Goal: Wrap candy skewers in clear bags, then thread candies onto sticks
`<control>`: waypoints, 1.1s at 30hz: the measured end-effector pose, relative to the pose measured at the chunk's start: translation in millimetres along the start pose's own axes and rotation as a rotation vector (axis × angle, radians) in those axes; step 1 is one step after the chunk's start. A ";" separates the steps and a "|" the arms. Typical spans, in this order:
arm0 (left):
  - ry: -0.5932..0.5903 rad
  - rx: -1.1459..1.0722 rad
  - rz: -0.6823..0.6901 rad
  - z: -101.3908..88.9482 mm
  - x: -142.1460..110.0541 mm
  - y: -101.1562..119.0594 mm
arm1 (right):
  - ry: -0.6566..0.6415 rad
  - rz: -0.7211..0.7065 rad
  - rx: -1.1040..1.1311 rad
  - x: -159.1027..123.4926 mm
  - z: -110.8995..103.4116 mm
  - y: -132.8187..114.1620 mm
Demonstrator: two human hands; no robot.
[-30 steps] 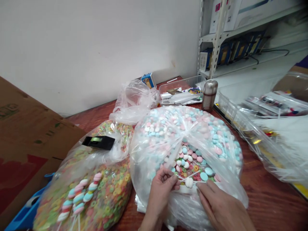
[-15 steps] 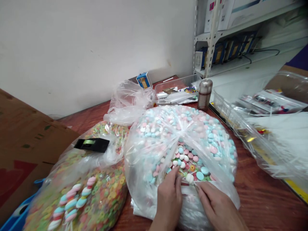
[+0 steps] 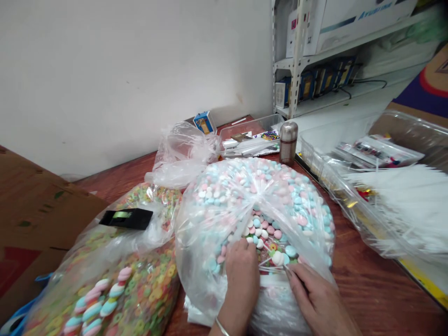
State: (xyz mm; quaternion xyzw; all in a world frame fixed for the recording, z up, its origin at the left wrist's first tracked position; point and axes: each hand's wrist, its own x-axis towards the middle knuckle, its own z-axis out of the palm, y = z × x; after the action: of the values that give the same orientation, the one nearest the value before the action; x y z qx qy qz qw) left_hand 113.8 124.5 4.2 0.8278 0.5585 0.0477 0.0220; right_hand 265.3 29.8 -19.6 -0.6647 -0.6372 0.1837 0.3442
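Note:
A large clear plastic bag (image 3: 206,233) of pink, blue and white button-shaped candies stands before me, its front open. At that opening my left hand (image 3: 242,270) has its fingers curled down among the candies, fingertips hidden. My right hand (image 3: 315,294) pinches at the opening's right edge, apparently on a thin white stick with a white candy (image 3: 278,258) beside the fingertips. More thin white sticks (image 3: 268,269) lie across the opening, near small ring candies (image 3: 273,247). To the left, finished candy skewers (image 3: 93,308) rest on a bag of colourful ring candies (image 3: 154,289).
A black holder (image 3: 126,219) lies on the ring-candy bag. Behind are a crumpled clear bag (image 3: 185,149), a clear tray (image 3: 224,135) and a metal flask (image 3: 289,142). A clear bin (image 3: 336,196) with white sticks stands right; a cardboard box (image 3: 42,205) is left.
My left hand has shifted left and up, its fingers now curled into the candies. The white candy has moved slightly right, close to my right fingertips. The view has shifted a little.

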 end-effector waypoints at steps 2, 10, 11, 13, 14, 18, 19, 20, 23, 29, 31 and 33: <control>0.011 -0.062 0.001 -2.4 0.6 -0.5 | 0.013 -0.008 -0.014 0.8 -1.0 -1.8; -0.118 -1.281 -0.399 -0.8 1.1 -9.1 | -0.036 -0.076 -0.151 -10.2 1.4 5.9; -0.160 -1.407 -0.449 -1.6 1.1 -9.3 | -0.059 -0.063 -0.157 -10.9 1.4 5.5; -0.180 -1.528 -0.488 -5.6 0.2 -8.5 | -0.092 -0.041 -0.167 -11.5 1.1 3.9; -0.166 -1.540 -0.489 -8.4 -0.8 -7.6 | -0.101 -0.035 -0.171 -11.7 0.9 3.0; -0.060 -1.366 -0.382 -16.4 -9.7 -3.8 | -0.084 -0.040 -0.166 -12.7 2.6 -0.6; -0.040 -1.303 -0.340 -16.3 -13.0 -3.0 | -0.075 -0.048 -0.156 -12.8 3.7 -1.9; -0.029 -1.254 -0.292 -15.1 -16.7 -2.5 | -0.066 -0.056 -0.144 -12.6 4.9 -3.4; -0.026 -1.196 -0.169 -8.7 -27.0 -1.9 | -0.063 -0.071 -0.095 -11.3 8.1 -8.2; -0.038 -1.382 -0.298 -5.4 -30.4 -6.0 | -0.112 -0.079 -0.065 -9.3 10.7 -7.5; -0.040 -1.455 -0.334 -4.9 -29.3 -6.2 | -0.136 -0.051 -0.044 -10.1 11.8 -5.8; -0.032 -1.454 -0.329 -3.1 -29.7 -4.9 | -0.145 -0.028 -0.010 -11.1 13.4 -5.1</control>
State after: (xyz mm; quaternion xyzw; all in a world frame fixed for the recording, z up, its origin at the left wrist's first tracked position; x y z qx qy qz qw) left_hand 97.9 98.8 5.2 0.5105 0.5024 0.3894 0.5790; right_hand 251.1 21.7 -27.5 -0.6424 -0.6705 0.2234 0.2964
